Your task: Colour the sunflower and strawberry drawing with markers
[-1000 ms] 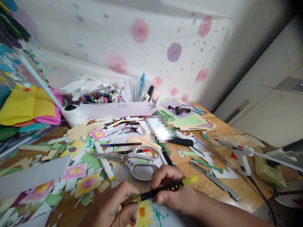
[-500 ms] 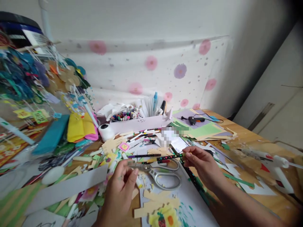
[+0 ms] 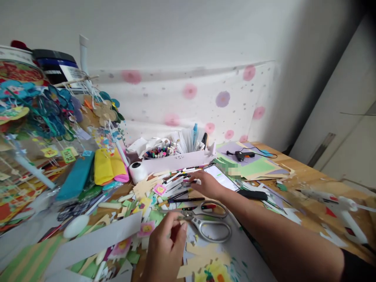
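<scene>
My right hand [image 3: 205, 183] reaches forward over the scattered marker pens [image 3: 179, 177] in front of the white pen box [image 3: 176, 160]. Its fingers curl down among the pens; whether they hold one is hidden. My left hand [image 3: 166, 250] hovers low near the front, fingers pinched together by the tip of the large scissors [image 3: 205, 219]. A black dotted pen [image 3: 188, 199] lies between the hands. Paper cut-outs [image 3: 147, 227] with flower drawings cover the wooden table [image 3: 308, 180].
A phone [image 3: 221, 178] lies right of my right hand, with a black object [image 3: 252, 194] beside it. Glue guns rest at the far back [image 3: 242, 155] and at the right [image 3: 337, 203]. Paper decorations [image 3: 44, 117], yellow [image 3: 108, 166] and teal felt crowd the left. A grey strip [image 3: 94, 243] lies front left.
My right hand moved forward from above the scissors to the loose pens by the box, and the dotted pen it held now lies on the table. The view tilted up slightly.
</scene>
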A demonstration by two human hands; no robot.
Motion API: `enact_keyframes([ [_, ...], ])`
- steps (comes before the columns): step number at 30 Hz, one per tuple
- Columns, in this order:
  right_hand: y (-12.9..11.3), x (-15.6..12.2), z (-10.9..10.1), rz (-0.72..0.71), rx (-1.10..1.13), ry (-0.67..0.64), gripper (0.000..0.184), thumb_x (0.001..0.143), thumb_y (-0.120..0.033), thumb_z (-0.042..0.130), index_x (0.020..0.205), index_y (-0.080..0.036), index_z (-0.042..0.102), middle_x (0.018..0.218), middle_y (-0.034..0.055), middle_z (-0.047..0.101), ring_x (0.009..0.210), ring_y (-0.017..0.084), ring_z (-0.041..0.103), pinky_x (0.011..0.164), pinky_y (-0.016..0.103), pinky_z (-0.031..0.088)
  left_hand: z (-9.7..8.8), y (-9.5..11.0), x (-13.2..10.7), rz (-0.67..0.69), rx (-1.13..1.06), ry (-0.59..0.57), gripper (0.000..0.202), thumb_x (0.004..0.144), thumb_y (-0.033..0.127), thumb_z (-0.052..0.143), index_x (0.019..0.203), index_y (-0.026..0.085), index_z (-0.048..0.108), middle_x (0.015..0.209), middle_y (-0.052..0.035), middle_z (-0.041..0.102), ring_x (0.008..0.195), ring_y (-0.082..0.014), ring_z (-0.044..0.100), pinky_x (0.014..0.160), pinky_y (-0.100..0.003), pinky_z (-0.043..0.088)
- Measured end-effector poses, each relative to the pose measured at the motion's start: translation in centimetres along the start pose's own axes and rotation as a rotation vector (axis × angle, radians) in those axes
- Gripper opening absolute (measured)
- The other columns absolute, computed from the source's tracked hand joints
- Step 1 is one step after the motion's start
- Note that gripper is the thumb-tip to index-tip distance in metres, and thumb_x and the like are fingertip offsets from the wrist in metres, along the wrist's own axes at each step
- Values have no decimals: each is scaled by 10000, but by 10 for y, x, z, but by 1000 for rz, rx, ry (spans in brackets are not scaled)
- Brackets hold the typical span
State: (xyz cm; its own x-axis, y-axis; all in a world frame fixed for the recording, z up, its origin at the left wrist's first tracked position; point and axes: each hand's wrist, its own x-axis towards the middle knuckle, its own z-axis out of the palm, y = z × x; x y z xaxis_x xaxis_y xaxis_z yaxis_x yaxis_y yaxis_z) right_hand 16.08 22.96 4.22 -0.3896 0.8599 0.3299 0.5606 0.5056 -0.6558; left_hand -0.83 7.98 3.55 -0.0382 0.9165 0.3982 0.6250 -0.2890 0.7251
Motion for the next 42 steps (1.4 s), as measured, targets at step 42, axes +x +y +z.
enact_keyframes([
  [42,-46,28,-59,98,660,359,279,754,-454,605,715,-189,528,533,-27,588,466,107,545,504,237,449,8,-6,3,-279,-405,21,311,866,506,492,955,214,554,675,24,579,584,-159,534,549,-252,416],
])
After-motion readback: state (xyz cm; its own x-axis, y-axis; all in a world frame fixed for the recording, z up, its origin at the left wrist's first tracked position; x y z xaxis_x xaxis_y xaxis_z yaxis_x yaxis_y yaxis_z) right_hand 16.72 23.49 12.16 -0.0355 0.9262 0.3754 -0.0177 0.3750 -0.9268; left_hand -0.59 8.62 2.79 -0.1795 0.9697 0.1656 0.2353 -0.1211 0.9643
